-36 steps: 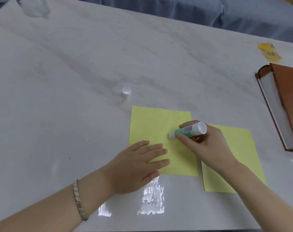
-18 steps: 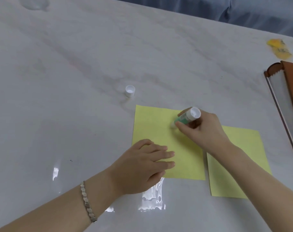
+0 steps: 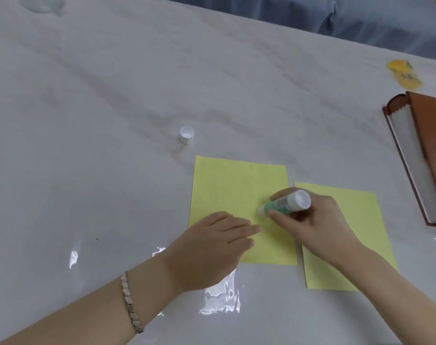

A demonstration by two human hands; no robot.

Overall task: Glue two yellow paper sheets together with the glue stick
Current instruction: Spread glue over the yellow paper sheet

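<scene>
Gluing 1 of 2 yellow sheets on the bench [image 3: 112, 120].
Right hand [image 3: 319, 222] fingers pinch the glue stick [image 3: 284, 204] on the left sheet [image 3: 236, 190]; left hand [image 3: 212, 250] fingers lie flat, together, at its near edge; right sheet [image 3: 348, 220] just beside.

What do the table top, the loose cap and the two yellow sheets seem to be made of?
Table top: glossy, grey-veined, probably marble or imitation; it mirrors lights.
Cap: smooth white, probably plastic.
Left sheet and right sheet: thin matte paper, lying flat.
</scene>
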